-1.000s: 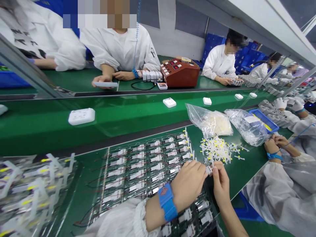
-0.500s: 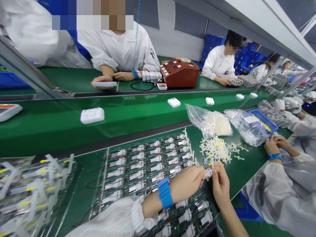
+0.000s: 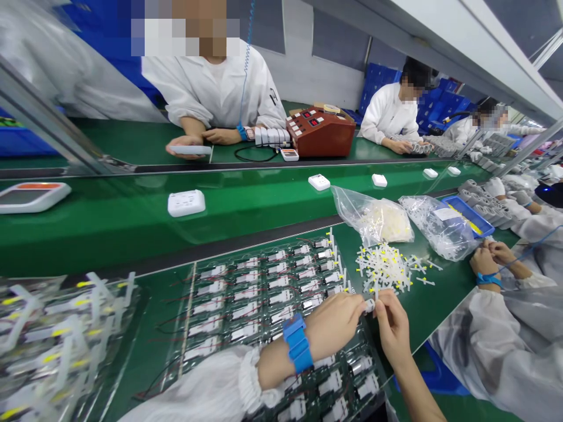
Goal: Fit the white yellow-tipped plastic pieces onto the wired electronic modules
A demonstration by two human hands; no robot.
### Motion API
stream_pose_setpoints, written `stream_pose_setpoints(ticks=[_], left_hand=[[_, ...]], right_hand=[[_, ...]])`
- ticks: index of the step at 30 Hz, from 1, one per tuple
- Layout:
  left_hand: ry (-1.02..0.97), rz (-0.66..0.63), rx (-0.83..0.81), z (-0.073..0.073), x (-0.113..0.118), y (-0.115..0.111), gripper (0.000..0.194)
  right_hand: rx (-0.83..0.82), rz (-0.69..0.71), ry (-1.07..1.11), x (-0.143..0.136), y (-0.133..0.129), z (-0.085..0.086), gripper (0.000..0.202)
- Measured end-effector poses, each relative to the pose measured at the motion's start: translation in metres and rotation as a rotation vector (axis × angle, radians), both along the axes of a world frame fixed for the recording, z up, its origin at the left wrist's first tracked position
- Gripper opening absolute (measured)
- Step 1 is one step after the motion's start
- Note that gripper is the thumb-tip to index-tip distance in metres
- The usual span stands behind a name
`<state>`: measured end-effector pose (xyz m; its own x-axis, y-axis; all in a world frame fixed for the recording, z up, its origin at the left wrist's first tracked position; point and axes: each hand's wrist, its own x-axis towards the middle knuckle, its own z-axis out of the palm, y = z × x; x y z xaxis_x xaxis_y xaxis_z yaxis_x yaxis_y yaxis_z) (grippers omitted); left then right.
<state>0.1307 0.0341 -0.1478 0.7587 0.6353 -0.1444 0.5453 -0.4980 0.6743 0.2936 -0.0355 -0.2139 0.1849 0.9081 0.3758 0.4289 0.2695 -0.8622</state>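
My left hand [image 3: 341, 319], with a blue strap [image 3: 298, 343] on its wrist, is closed around a small white part [image 3: 369, 305]. Against the same part, my right hand [image 3: 393, 322] pinches a thin whitish plastic piece [image 3: 376, 292] that stands upright between its fingers. Below and to the left of my hands, a clear tray [image 3: 264, 262] carries rows of small white and metal parts with red and black wires. A pile of white pieces with yellow bits [image 3: 387, 265] lies just beyond my hands.
Two clear bags [image 3: 387, 220] and a blue tray [image 3: 468, 215] lie behind the pile. White devices [image 3: 186, 203] sit on the green belt [image 3: 246, 202]. More filled trays [image 3: 65, 340] are at the left. A co-worker's hands [image 3: 495, 261] are at the right; other people sit opposite.
The white devices on the belt have shifted to the right. My hands stay together, with the small white part turned slightly and the thin piece a little further left.
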Motion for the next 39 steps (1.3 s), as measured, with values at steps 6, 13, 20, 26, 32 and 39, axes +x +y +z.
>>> stream_pose_setpoints(ticks=[6, 13, 20, 26, 32, 39], left_hand=[[-0.079, -0.003, -0.105, 0.001, -0.002, 0.005, 0.038], [-0.063, -0.055, -0.164, -0.002, -0.003, 0.006, 0.043], [0.119, 0.002, -0.020, 0.015, -0.016, 0.010, 0.037], [0.257, 0.036, 0.138, 0.026, -0.021, 0.015, 0.034], [0.235, 0.008, 0.172, 0.025, -0.019, 0.012, 0.033], [0.237, 0.007, 0.188, 0.026, -0.019, 0.010, 0.031]], right_hand=[[-0.105, 0.007, 0.205, -0.001, -0.004, -0.008, 0.036], [-0.154, -0.025, 0.385, 0.003, -0.008, -0.011, 0.027], [-0.261, 0.045, 0.373, 0.005, -0.017, -0.004, 0.020], [-0.318, 0.118, 0.040, -0.002, -0.036, -0.009, 0.015], [-0.234, 0.083, -0.183, -0.006, -0.034, -0.005, 0.012], [-0.199, 0.078, -0.307, -0.007, -0.030, -0.008, 0.015]])
